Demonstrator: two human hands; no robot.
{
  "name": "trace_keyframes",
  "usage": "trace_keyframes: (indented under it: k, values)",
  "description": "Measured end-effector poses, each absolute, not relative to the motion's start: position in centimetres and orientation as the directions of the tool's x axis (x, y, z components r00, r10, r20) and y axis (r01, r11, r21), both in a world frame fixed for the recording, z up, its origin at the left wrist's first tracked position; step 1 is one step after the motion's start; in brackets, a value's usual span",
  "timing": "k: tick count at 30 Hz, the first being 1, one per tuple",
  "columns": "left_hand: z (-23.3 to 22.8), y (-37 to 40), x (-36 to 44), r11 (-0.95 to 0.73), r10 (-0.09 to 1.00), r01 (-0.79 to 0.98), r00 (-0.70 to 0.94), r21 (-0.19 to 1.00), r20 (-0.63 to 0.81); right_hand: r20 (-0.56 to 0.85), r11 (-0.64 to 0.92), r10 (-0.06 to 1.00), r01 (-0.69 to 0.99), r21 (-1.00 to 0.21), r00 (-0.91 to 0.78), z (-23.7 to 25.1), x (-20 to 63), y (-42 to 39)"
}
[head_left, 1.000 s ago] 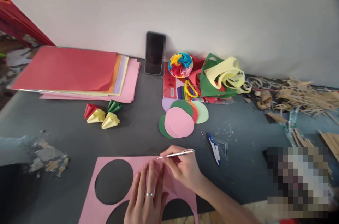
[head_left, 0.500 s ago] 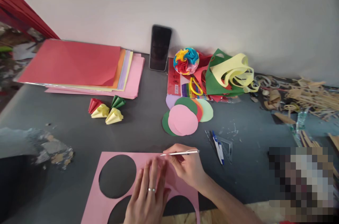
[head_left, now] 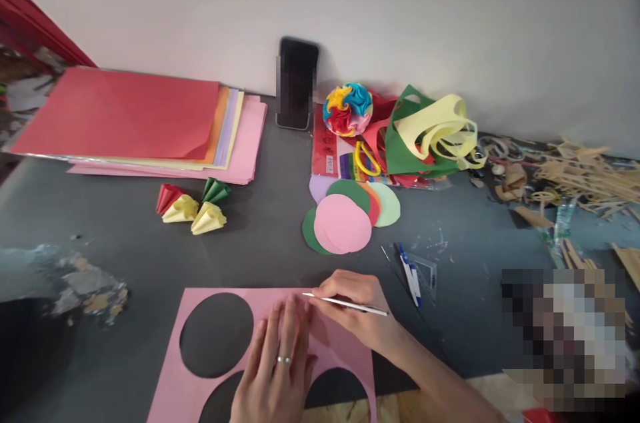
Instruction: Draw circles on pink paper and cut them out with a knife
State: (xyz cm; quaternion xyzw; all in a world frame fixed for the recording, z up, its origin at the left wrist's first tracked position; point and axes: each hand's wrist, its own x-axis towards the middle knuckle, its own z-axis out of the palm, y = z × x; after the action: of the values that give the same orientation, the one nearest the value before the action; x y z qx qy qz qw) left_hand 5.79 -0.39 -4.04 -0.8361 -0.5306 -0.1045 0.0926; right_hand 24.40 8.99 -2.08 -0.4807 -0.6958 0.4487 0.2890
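A pink paper sheet (head_left: 167,370) with large round holes cut in it lies at the front of the dark table. My left hand (head_left: 277,363), wearing a ring, rests flat on the sheet with its fingers stretched out. My right hand (head_left: 357,310) is closed around a slim white pen (head_left: 353,306). The pen's tip points left, close to the sheet's far edge; whether it touches the paper I cannot tell. Beyond my hands lie overlapping paper circles (head_left: 343,224), the pink ones on top.
Coloured paper sheets (head_left: 125,116) are stacked at the back left, with folded paper cones (head_left: 181,208) before them. A phone (head_left: 297,83) leans on the wall beside a colourful paper ball (head_left: 349,110) and paper offcuts (head_left: 425,133). Blue-white pens (head_left: 410,276) and a set square (head_left: 427,276) lie right.
The pen has tilted in my right hand, its rear end dropping toward me. My left hand stays flat on the sheet. The whole view has shifted slightly.
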Motion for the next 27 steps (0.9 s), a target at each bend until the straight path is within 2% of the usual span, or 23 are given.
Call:
trace_keyframes:
  k: [14, 22, 27]
  values:
    - [-4.2, -0.5, 5.7, -0.412, 0.866, 0.91, 0.409, -0.055, 0.288, -0.038, 0.099, 0.957, 0.443, -0.891, -0.289, -1.5, 25.3, 8.2]
    - [-3.5, 0.1, 5.1, -0.457, 0.834, 0.885, 0.46, -0.087, 0.304, 0.051, 0.145, 0.977, 0.471, -0.87, -0.205, -1.8, 25.1, 6.7]
    - [-3.5, 0.2, 5.4, -0.427, 0.851, 0.901, 0.428, -0.075, 0.304, 0.07, 0.158, 0.979, 0.505, -0.848, -0.19, -1.9, 24.8, 5.8]
